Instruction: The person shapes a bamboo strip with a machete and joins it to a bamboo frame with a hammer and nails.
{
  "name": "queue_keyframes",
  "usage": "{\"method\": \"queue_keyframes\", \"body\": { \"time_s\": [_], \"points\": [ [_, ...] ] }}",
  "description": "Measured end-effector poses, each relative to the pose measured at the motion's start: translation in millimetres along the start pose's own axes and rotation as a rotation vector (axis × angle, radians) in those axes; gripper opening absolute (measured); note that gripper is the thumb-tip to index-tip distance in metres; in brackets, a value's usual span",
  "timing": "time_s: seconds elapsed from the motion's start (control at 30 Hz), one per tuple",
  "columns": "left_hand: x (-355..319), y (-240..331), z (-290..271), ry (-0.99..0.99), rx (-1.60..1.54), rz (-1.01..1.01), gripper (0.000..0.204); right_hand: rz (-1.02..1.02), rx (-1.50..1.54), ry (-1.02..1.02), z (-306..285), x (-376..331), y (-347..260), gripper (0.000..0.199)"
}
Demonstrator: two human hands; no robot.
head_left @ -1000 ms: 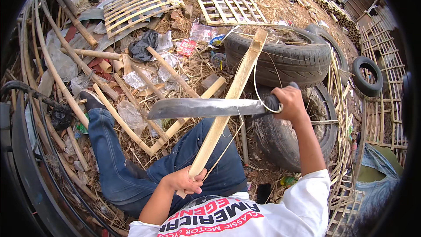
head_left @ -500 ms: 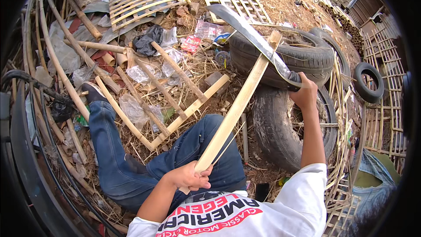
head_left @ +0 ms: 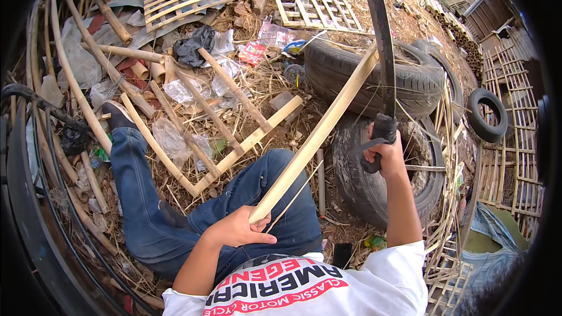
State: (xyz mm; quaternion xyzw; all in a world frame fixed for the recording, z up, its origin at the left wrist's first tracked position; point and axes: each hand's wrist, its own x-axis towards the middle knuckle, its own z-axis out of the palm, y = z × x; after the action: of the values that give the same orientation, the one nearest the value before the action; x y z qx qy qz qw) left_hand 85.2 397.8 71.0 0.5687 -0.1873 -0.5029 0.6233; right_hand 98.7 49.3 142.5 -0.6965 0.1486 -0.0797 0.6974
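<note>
your left hand (head_left: 237, 229) is closed around the near end of a bamboo strip (head_left: 316, 137), which slants up over your knee onto the top tyre (head_left: 363, 73). your right hand (head_left: 383, 152) is clamped on the handle of a machete (head_left: 380, 41), blade raised upright above the tyres.

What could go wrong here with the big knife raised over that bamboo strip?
The right hand holds the machete raised, blade up, above the bamboo strip. The left hand grips that strip's near end, in line with it, so a glancing chop might slide down toward its fingers. The strip's far end only leans on a tire, so it could shift when struck. The person's jeans-clad leg lies right under the strip, within likely reach of a missed swing.
</note>
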Motion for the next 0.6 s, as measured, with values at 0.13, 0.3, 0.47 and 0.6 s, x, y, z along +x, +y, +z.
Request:
{"method": "queue_keyframes", "body": {
  "time_s": [0.13,0.3,0.47,0.6],
  "points": [
    [7.9,7.7,6.5,0.054,-0.009,0.022,0.046,-0.321,-0.626,0.020,15.7,-19.5,-0.4,0.020],
    [23.4,10.4,16.4,0.186,0.133,0.068,0.049,-0.649,-1.200,-0.311,47.7,-39.7,-6.5,0.047],
    [10.9,18.5,24.7,0.220,0.176,0.062,0.044,-0.665,-1.266,-0.383,38.7,-20.5,-5.1,0.044],
    [7.2,14.8,20.6,0.161,0.026,0.037,0.043,-0.579,-1.385,-0.225,12.6,1.3,-12.4,0.043]
  ]
}}
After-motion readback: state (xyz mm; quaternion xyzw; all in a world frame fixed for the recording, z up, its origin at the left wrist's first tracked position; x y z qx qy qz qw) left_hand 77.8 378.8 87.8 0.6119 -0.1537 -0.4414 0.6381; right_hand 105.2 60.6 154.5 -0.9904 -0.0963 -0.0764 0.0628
